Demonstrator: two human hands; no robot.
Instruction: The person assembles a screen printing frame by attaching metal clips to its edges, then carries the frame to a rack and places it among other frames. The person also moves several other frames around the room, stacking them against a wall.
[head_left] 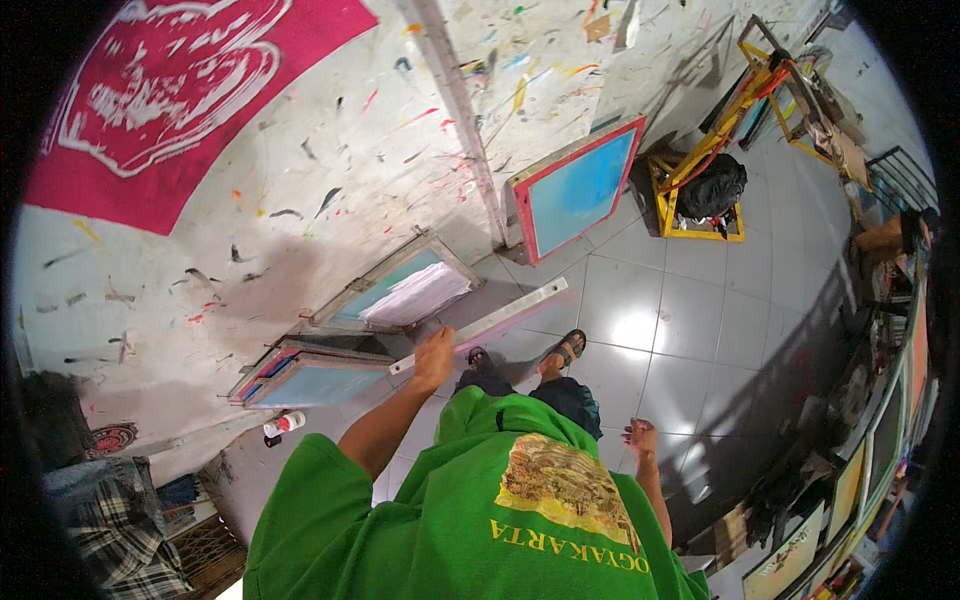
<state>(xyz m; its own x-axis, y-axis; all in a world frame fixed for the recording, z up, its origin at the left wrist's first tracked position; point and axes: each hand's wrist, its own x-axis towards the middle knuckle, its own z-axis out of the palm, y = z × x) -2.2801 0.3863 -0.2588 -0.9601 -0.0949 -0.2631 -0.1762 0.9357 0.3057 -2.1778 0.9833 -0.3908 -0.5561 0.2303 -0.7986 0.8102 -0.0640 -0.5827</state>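
Note:
My left hand [434, 360] is closed round a long whitish bar, which looks like a screen-printing frame [515, 308] seen edge-on. It slants from beside my wrist to the upper right, in front of my feet. At my right side hangs my right hand [640, 436], its fingers loosely curled and apart, with nothing visible in it. Beyond the held frame, another screen frame with blue mesh [385, 285] leans on the wall, a stack of white sheets [420, 297] in front of it. More frames [325, 383] lean together nearer on the left.
A red-edged screen frame [580, 190] leans against the paint-spattered wall [330, 130]. Further right stands a yellow metal stand [700, 235] with a black bag [712, 187]. A white bottle [285, 424] lies by the wall. Racks and boards [880, 440] line the right side of the tiled floor [620, 290].

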